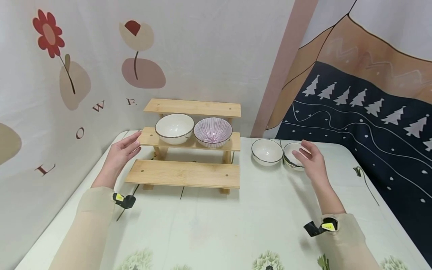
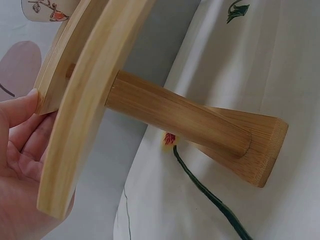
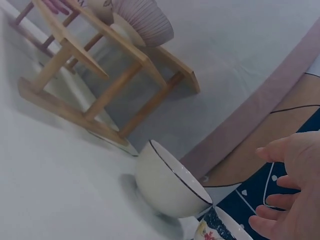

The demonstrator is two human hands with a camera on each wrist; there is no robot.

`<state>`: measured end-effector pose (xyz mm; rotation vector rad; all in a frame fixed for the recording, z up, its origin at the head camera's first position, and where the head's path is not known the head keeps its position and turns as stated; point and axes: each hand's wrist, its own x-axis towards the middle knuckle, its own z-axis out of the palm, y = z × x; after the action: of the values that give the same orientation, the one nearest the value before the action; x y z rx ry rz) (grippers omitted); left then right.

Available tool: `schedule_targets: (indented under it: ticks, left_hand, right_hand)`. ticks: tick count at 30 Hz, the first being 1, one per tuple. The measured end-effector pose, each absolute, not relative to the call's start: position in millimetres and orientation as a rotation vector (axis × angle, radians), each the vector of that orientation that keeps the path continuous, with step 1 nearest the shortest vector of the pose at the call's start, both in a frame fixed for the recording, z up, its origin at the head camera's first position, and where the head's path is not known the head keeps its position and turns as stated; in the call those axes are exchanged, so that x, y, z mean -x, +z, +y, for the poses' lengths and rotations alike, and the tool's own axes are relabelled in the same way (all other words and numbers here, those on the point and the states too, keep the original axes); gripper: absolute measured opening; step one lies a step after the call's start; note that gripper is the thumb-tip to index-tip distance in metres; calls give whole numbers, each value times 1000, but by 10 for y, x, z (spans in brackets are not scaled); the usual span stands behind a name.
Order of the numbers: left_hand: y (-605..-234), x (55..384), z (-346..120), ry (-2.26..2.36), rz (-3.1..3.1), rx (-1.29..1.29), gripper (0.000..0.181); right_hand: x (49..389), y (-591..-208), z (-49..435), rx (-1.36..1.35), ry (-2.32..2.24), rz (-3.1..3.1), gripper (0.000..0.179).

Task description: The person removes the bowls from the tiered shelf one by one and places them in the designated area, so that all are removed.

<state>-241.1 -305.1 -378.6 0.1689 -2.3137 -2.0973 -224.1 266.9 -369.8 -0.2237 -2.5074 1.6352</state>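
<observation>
A three-tier wooden shelf stand [image 1: 182, 173] stands on the table. My left hand [image 1: 119, 155] is at the left end of its middle board, fingers extended. In the left wrist view the thumb tip [image 2: 34, 97] meets a board's corner. On the middle board sit a white bowl [image 1: 174, 126] with a dark rim and a purple-striped bowl [image 1: 213, 132], side by side. My right hand [image 1: 312, 161] hovers by a small bowl [image 1: 291, 152], partly hiding it, with fingers loosely bent and nothing held. That bowl's outside shows a dark blue floral pattern [image 3: 212, 225].
Left of the patterned bowl stands another white bowl [image 1: 266, 152] with a dark rim, close against it. A pale flower-print cloth [image 1: 209, 228] covers the table. Printed fabric [image 1: 209, 48] hangs behind the stand and along both sides.
</observation>
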Motion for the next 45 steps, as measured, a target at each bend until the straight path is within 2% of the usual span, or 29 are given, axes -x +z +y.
schedule_targets:
  ticks: [45]
  left_hand:
    - [-3807,2445,-3047,-2129,-2287,-191,66]
  right_hand:
    - [2209,-3649,2204,-90,1784,-2577,61]
